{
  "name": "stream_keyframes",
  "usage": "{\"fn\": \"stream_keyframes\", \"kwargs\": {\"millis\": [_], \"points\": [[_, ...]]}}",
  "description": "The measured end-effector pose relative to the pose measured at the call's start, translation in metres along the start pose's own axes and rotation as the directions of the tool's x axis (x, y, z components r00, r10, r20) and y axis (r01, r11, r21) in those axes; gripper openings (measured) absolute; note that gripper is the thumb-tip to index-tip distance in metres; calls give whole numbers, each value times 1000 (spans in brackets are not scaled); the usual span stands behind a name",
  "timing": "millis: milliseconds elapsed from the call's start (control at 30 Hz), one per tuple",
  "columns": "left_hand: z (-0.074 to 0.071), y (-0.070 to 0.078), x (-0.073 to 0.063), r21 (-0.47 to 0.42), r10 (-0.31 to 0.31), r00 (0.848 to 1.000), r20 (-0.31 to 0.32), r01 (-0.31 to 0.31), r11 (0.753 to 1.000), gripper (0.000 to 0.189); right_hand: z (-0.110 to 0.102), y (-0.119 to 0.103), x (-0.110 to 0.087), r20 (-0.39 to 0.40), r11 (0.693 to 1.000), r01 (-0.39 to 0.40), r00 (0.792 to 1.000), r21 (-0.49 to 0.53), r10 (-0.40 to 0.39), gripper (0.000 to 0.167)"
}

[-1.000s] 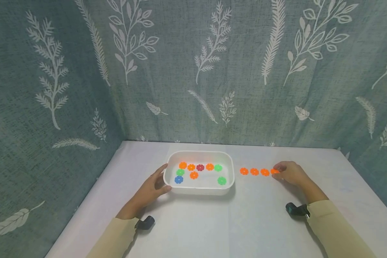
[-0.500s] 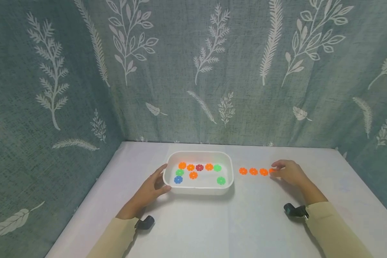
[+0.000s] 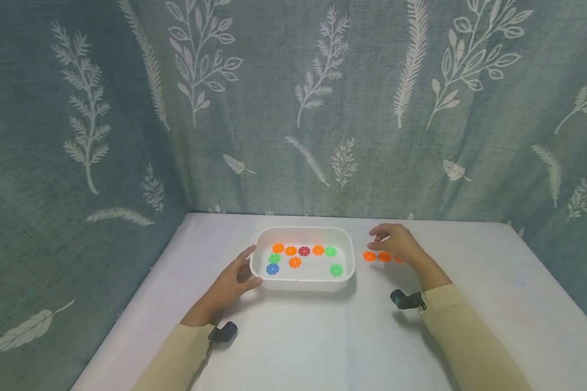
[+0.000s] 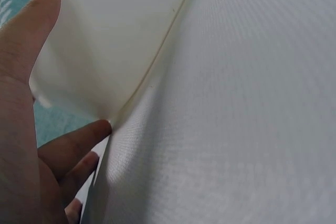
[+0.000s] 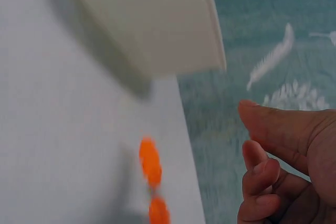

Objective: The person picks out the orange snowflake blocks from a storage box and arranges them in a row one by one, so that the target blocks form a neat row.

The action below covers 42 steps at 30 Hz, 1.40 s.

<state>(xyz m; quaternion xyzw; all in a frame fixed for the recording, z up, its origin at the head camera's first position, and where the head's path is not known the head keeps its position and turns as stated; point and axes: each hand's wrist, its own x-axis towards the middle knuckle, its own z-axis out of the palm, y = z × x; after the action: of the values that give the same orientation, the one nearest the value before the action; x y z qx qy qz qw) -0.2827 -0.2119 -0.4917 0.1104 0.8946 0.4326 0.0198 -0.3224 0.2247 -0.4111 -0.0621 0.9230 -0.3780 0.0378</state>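
Note:
My left hand holds the left end of a white plastic tub, thumb at its front corner and fingers along the side. The left wrist view shows the thumb on the rim and a fingertip low against the tub wall. Small notched plastic discs lie in the tub: several orange ones, green ones, a red one and a blue one. Right of it, my right hand hovers over a row of orange discs, partly hiding the row. Its fingers are loosely bent, with nothing visible between them.
A white cloth covers the table. Green curtains with leaf prints stand behind and at the sides. Each wrist carries a small black camera near a beige sleeve.
My right hand has left the orange disc at the row's right end and moved left and upward, towards the tub. My left hand stays on the tub; the view has shifted slightly.

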Motion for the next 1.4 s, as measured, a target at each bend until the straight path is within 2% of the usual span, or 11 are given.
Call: {"fn": "stream_keyframes", "kwargs": {"millis": [400, 767, 900, 1067, 1167, 1267, 1400], "points": [[1, 6, -2, -16, -10, 1000, -6, 10, 1000, 96, 30, -38, 9, 16, 992, 52, 998, 115, -54, 41], [1, 5, -2, -3, 12, 1000, -16, -12, 1000, 95, 54, -68, 20, 101, 970, 116, 985, 215, -140, 38], [1, 5, -2, -6, 22, 1000, -12, -22, 1000, 94, 66, -74, 27, 147, 963, 92, 980, 252, -132, 37], [-1, 3, -2, 3, 27, 1000, -16, -27, 1000, 93, 85, -83, 39, 202, 960, 8, 977, 281, -68, 32], [-1, 4, -4, -1, 11, 1000, -18, -11, 1000, 94, 95, -86, 43, 200, 973, -21, 979, 230, -26, 31], [0, 5, -4, -6, 7, 1000, -23, -7, 1000, 94, 105, -84, 45, 171, 995, -9, 985, 96, -7, 31], [1, 4, -3, -7, 33, 999, -26, -33, 999, 93, 112, -81, 47, 142, 999, -12, 990, -33, 17, 33]]}}
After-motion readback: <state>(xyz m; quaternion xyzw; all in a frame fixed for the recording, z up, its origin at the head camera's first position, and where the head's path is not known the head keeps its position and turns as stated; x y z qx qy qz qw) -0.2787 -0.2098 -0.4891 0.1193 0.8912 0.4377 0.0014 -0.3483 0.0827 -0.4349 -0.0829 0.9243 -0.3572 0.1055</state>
